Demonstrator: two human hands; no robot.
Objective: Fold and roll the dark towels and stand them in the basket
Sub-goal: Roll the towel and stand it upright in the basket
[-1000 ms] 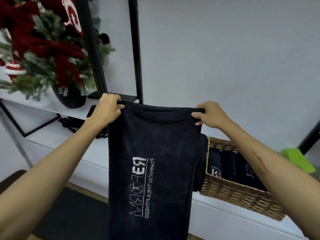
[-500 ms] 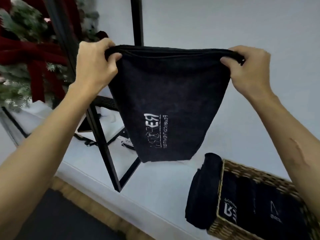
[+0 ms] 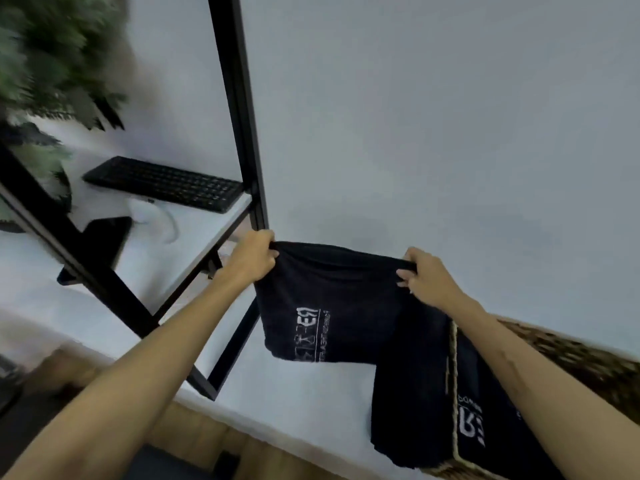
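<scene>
A dark folded towel (image 3: 329,306) with white lettering hangs between my hands over the white ledge (image 3: 294,393). My left hand (image 3: 254,258) grips its top left corner and my right hand (image 3: 424,275) grips its top right corner. The wicker basket (image 3: 588,368) stands at the lower right, partly behind my right forearm, with dark rolled towels (image 3: 474,420) upright inside. Another dark towel (image 3: 408,393) hangs against the basket's left outer side.
A black metal frame (image 3: 242,133) rises to the left of the towel, with a white shelf (image 3: 194,230). On it lie a black keyboard (image 3: 166,183), a white mouse (image 3: 145,211) and a dark phone (image 3: 104,233). A green plant (image 3: 41,64) fills the upper left. A pale wall stands behind.
Both hands have come down and away from me with the towel, which now hangs low by the ledge. The camera view has shifted, and the keyboard shelf now shows.
</scene>
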